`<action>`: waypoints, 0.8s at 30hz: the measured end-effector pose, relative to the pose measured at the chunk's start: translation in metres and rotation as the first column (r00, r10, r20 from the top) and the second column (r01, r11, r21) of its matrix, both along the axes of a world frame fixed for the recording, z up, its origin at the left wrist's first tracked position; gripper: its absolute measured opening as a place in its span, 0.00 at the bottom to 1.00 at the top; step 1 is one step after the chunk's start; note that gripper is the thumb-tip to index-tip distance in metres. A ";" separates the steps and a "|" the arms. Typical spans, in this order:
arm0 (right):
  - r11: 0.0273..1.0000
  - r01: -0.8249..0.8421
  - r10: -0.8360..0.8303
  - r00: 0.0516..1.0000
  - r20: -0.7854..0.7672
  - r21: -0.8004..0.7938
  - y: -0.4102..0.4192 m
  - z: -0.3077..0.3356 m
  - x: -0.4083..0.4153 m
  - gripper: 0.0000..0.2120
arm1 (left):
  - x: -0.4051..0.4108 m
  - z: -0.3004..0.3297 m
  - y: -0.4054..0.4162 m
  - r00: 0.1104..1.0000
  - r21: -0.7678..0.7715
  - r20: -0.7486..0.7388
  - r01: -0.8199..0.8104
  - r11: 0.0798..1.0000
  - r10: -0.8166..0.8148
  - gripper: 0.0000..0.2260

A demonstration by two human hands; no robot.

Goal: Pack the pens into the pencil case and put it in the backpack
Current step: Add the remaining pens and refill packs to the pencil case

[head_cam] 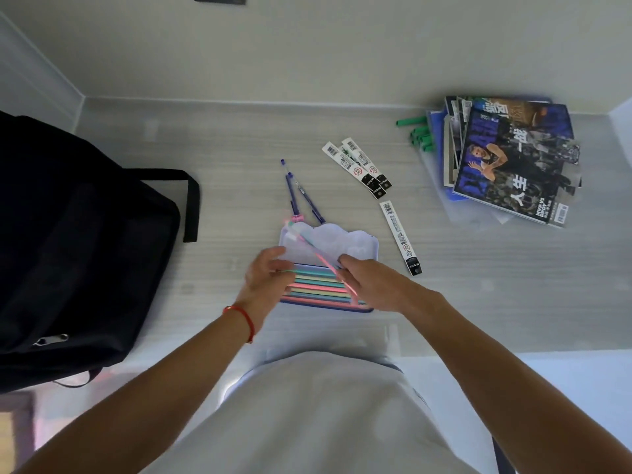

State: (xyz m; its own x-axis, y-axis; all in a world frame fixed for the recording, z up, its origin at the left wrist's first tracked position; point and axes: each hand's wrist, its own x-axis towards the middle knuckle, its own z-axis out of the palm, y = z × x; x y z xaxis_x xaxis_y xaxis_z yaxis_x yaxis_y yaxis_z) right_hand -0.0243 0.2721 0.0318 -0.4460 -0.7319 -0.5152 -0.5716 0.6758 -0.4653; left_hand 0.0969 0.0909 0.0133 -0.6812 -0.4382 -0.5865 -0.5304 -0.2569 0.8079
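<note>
Your left hand (265, 273) rests loosely curled on the open pencil case (328, 265), while your right hand (367, 282) pinches a pink pen (326, 265) slanting across it. Beyond the case lie two blue pens (301, 196); to its right, boxed refills (400, 237), farther off green markers (419, 133) and magazines (513, 159). The black backpack (75, 241) sits left of the case, with bare table (232, 138) between.

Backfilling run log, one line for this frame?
stage: packing | right hand: holding pink pen over open pencil case | left hand: on case | backpack: left

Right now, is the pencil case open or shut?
Open: the pencil case has its lid raised, showing rows of coloured pens inside.
</note>
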 end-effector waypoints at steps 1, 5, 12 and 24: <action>0.998 -0.050 0.050 0.999 -0.015 0.035 0.006 -0.001 -0.003 0.12 | 0.003 -0.002 -0.011 0.999 -0.108 -0.012 0.030 0.994 -0.032 0.26; 0.981 -0.193 0.194 0.981 -0.008 0.015 0.020 -0.007 -0.002 0.12 | 0.010 -0.012 -0.027 0.866 -0.312 0.030 0.483 0.818 -0.499 0.30; 0.989 -0.145 0.145 0.984 -0.104 0.010 0.025 -0.026 0.001 0.10 | 0.011 -0.022 -0.025 0.762 -0.657 0.243 0.584 0.476 -0.600 0.08; 0.991 -0.009 -0.021 0.975 -0.220 -0.134 0.043 -0.050 0.021 0.09 | 0.021 -0.032 -0.023 0.687 -0.770 0.275 0.576 0.274 -0.673 0.11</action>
State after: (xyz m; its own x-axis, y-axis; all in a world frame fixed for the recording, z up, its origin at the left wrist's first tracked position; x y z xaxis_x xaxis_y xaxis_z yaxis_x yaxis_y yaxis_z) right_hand -0.0035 0.3146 -0.0184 -0.5426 -0.7839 -0.3018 -0.6660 0.6204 -0.4142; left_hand 0.1177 0.0675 -0.0188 -0.9802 -0.0649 -0.1872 -0.1545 0.8417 0.5173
